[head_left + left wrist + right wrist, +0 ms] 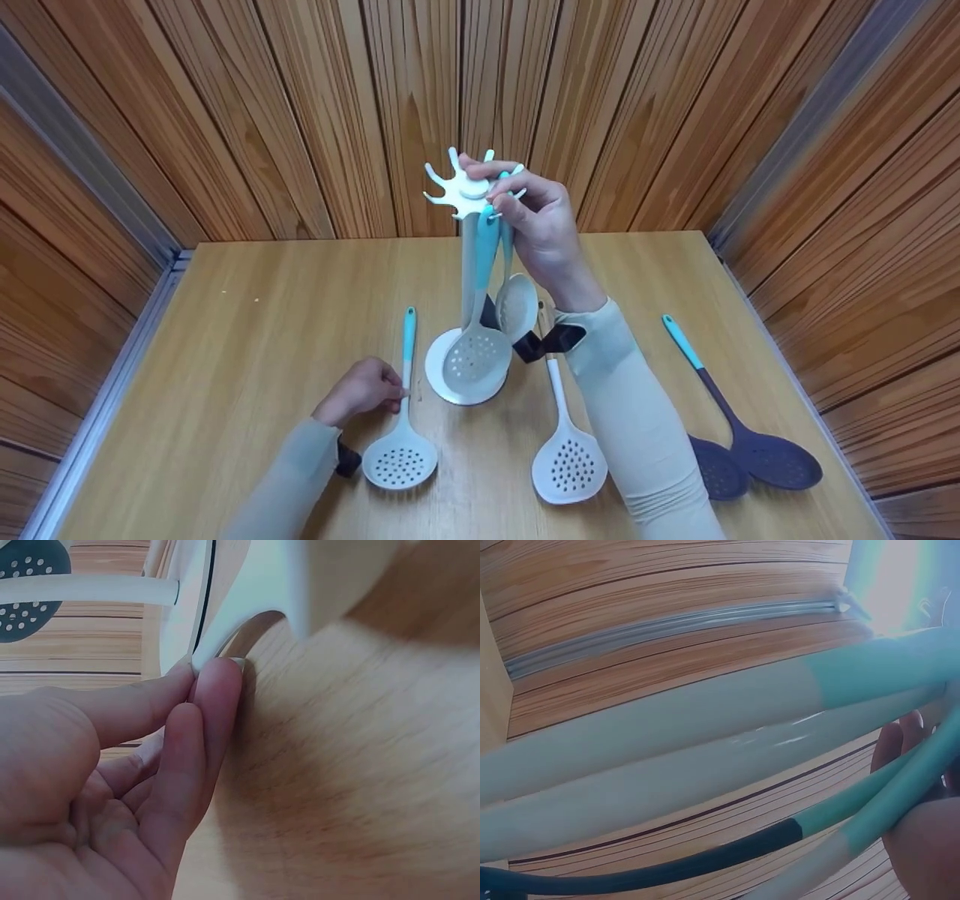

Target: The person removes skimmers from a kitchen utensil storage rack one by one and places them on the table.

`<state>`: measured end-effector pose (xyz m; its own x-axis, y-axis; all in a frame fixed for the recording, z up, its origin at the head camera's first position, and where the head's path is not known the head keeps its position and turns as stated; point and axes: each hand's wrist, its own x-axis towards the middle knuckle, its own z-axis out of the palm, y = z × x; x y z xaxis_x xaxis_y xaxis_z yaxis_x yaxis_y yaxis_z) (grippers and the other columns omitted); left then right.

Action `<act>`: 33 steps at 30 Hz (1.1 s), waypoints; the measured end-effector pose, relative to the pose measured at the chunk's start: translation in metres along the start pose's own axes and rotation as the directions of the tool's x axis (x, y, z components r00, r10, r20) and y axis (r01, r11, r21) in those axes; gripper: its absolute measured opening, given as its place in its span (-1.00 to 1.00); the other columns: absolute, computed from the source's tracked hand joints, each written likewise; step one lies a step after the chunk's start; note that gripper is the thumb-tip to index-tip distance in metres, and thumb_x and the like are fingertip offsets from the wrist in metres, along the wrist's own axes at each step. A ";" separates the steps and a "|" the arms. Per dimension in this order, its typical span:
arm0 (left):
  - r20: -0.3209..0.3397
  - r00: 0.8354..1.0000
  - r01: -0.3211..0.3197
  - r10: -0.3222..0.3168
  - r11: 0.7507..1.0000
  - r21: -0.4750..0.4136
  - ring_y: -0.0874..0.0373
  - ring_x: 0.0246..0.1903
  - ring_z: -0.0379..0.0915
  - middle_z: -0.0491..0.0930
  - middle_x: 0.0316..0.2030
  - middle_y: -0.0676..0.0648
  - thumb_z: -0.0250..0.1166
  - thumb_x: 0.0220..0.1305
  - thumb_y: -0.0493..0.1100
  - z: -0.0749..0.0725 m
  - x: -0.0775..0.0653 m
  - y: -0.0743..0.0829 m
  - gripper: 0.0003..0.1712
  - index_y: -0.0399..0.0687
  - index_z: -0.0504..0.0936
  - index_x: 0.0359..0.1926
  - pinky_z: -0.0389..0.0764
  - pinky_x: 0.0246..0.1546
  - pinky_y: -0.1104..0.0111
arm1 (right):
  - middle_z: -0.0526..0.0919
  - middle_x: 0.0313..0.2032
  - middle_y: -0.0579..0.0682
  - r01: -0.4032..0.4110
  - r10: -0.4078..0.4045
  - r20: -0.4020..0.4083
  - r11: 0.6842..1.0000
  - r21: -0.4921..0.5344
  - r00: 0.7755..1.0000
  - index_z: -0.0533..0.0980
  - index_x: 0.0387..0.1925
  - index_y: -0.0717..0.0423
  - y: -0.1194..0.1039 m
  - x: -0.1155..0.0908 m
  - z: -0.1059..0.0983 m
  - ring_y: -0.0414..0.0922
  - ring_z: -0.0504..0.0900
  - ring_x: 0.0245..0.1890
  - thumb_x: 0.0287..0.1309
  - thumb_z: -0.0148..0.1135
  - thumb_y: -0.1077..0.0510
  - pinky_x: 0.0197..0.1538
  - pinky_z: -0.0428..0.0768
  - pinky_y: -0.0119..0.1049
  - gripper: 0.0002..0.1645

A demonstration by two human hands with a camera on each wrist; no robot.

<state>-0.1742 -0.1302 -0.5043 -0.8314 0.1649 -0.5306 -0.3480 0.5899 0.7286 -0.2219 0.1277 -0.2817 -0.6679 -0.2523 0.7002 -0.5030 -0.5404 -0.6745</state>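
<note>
In the head view my left hand (365, 388) pinches the neck of a white skimmer (400, 459) with a turquoise handle, lying on the table. The left wrist view shows thumb and fingertips together at the pale neck. My right hand (546, 225) is up at the hooked top of a white utensil stand (450, 187), thumb and fingers round the turquoise handle end of a pale slotted spoon (519, 307). Another white skimmer (476, 356) hangs in front. A dark skimmer (30, 600) hangs behind the post, mostly hidden in the head view.
Right of the stand's round base (436, 375) lies a white slotted turner (570, 465). Farther right are a dark spoon (780, 461) with a turquoise handle and a dark slotted utensil (720, 469), partly behind my right sleeve. Wooden walls (412, 90) bound the table (262, 330).
</note>
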 end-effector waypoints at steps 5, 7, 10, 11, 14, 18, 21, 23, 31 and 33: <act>0.010 1.000 -0.014 0.014 1.000 -0.002 0.00 -0.35 0.64 0.63 -0.35 -0.14 0.34 0.32 -0.21 0.000 0.000 0.001 -0.90 -0.12 0.65 -0.18 0.62 -0.27 0.26 | 0.68 -0.04 0.01 0.017 -0.018 -0.040 0.999 -0.040 0.999 0.69 -0.36 0.00 -0.002 -0.002 0.002 0.20 0.42 0.31 0.15 0.42 -0.02 0.42 0.16 0.12 -0.81; 0.014 1.000 -0.022 0.022 1.000 0.003 0.00 -0.36 0.64 0.63 -0.35 -0.14 0.34 0.32 -0.22 -0.001 0.000 0.002 -0.90 -0.13 0.65 -0.18 0.62 -0.28 0.26 | 0.68 -0.04 0.01 0.022 -0.025 -0.053 0.998 -0.054 0.998 0.68 -0.37 0.01 -0.002 -0.003 0.003 0.20 0.43 0.30 0.15 0.42 -0.03 0.42 0.17 0.12 -0.80; 0.014 1.000 -0.025 0.024 1.000 0.007 0.00 -0.36 0.64 0.63 -0.35 -0.14 0.34 0.32 -0.22 -0.001 0.001 0.002 -0.91 -0.13 0.65 -0.19 0.62 -0.28 0.26 | 0.68 -0.04 -0.01 0.036 -0.042 -0.063 0.995 -0.095 0.997 0.68 -0.37 -0.03 -0.003 -0.004 0.004 0.17 0.44 0.30 0.16 0.41 -0.04 0.41 0.18 0.12 -0.82; 0.014 1.000 -0.023 0.023 1.000 0.009 0.00 -0.36 0.64 0.63 -0.36 -0.14 0.34 0.32 -0.23 -0.001 0.001 0.002 -0.92 -0.13 0.66 -0.19 0.62 -0.28 0.26 | 0.69 -0.04 -0.01 0.042 -0.050 -0.065 0.993 -0.111 0.997 0.68 -0.37 -0.04 -0.003 -0.005 0.005 0.16 0.45 0.29 0.16 0.41 -0.04 0.41 0.18 0.12 -0.82; 0.011 1.000 -0.022 0.021 0.999 0.024 0.02 -0.37 0.64 0.63 -0.36 -0.14 0.33 0.33 -0.23 -0.001 0.001 0.002 -0.92 -0.14 0.66 -0.19 0.62 -0.28 0.27 | 0.68 -0.04 0.00 0.068 -0.081 -0.071 0.984 -0.163 0.994 0.67 -0.36 -0.04 -0.003 -0.007 0.007 0.16 0.46 0.29 0.19 0.38 -0.03 0.40 0.21 0.12 -0.83; 0.005 1.000 -0.022 0.021 0.999 0.044 0.04 -0.37 0.63 0.62 -0.35 -0.12 0.31 0.35 -0.22 -0.001 0.001 0.002 -0.92 -0.14 0.65 -0.19 0.62 -0.25 0.26 | 0.67 -0.03 0.02 0.094 -0.117 -0.092 0.971 -0.220 0.989 0.66 -0.34 0.02 -0.005 -0.010 0.011 0.17 0.45 0.29 0.21 0.37 -0.01 0.38 0.27 0.11 -0.81; 0.003 1.000 -0.020 0.020 0.999 0.045 0.04 -0.36 0.63 0.63 -0.35 -0.11 0.31 0.36 -0.21 -0.001 0.000 0.001 -0.92 -0.12 0.65 -0.19 0.60 -0.22 0.25 | 0.67 -0.02 0.02 0.103 -0.138 -0.115 0.958 -0.267 0.984 0.67 -0.32 0.05 -0.005 -0.012 0.013 0.16 0.45 0.29 0.21 0.37 -0.01 0.36 0.32 0.09 -0.79; 0.001 1.000 -0.020 0.020 0.999 0.046 0.03 -0.36 0.63 0.63 -0.34 -0.11 0.31 0.36 -0.19 -0.001 -0.002 0.001 -0.92 -0.11 0.65 -0.19 0.60 -0.20 0.24 | 0.68 -0.02 0.02 0.116 -0.158 -0.125 0.949 -0.292 0.980 0.67 -0.32 0.13 -0.005 -0.013 0.014 0.15 0.46 0.29 0.21 0.37 0.00 0.34 0.35 0.08 -0.74; 0.008 1.000 -0.011 0.011 0.999 0.036 0.03 -0.34 0.62 0.66 -0.34 -0.09 0.31 0.37 -0.04 -0.002 -0.006 0.002 -0.80 -0.07 0.68 -0.18 0.60 -0.18 0.24 | 0.69 -0.01 0.08 0.160 -0.225 -0.134 0.913 -0.375 0.965 0.61 -0.32 0.38 -0.001 -0.014 0.015 0.18 0.49 0.25 0.25 0.34 -0.03 0.28 0.42 0.09 -0.54; 0.006 1.000 -0.013 0.013 0.999 0.047 0.03 -0.33 0.61 0.65 -0.33 -0.09 0.28 0.39 0.00 -0.004 -0.008 0.003 -0.75 -0.08 0.67 -0.14 0.59 -0.18 0.22 | 0.68 0.01 0.10 0.172 -0.243 -0.132 0.900 -0.400 0.961 0.59 -0.31 0.39 0.001 -0.015 0.014 0.18 0.49 0.24 0.27 0.31 -0.06 0.27 0.43 0.11 -0.50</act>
<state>-0.1704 -0.1329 -0.4966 -0.8332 0.1769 -0.5239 -0.3165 0.6244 0.7141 -0.2045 0.1195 -0.2889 -0.5921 -0.0054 0.8058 -0.7875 -0.2086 -0.5800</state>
